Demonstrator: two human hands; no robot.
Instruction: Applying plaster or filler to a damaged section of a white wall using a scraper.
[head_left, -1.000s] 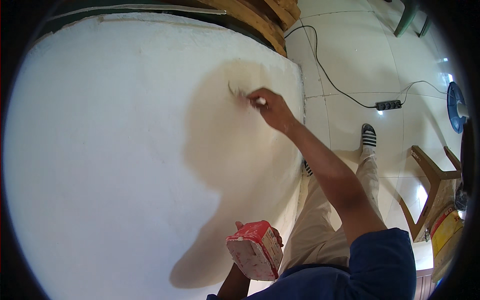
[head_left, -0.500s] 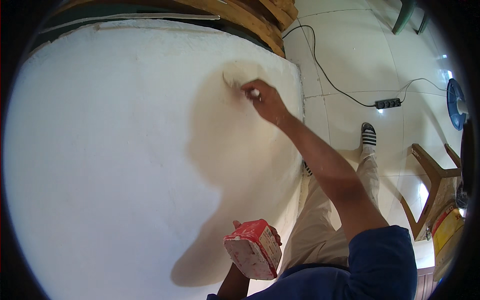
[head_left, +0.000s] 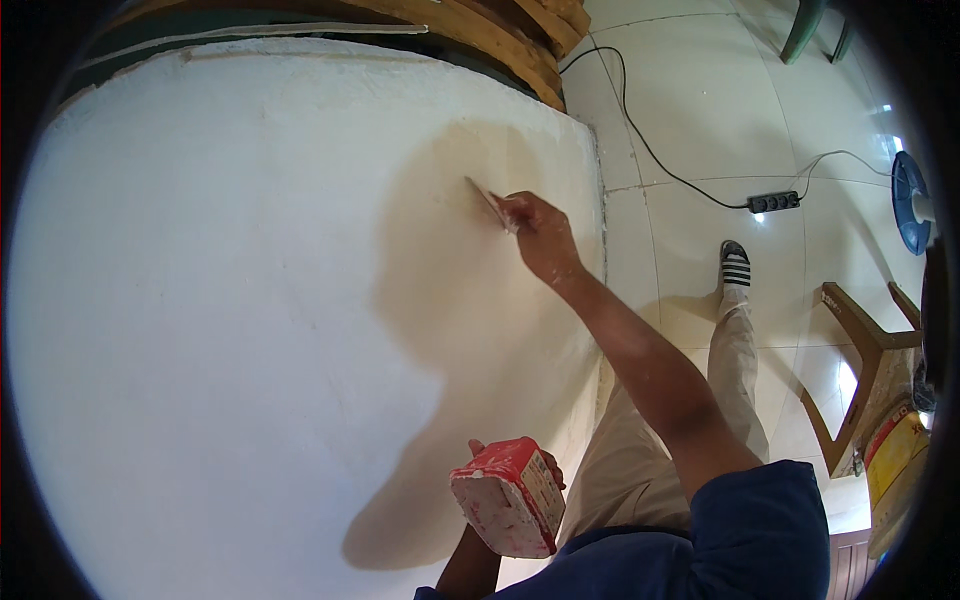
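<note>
Right hand is clenched on a putty knife, blade flat against the white wall panel near its upper right corner. Versus 0.5 s ago the blade has dropped slightly down and swung so its tip now points up-left; 1 s ago it sat a bit lower and further right, so the stroke looks like short back-and-forth passes over the same patch close to the right edge. Judging by that, the person is skimming or smoothing filler in that zone, not shifting to a new area. Left hand grips a red-and-white smeared tub from below, held off the panel near its lower right corner, position unchanged across all 3 frames. The rest of the panel shows no visible change. Floor side: black power strip and cable, wooden stool, all static.
</note>
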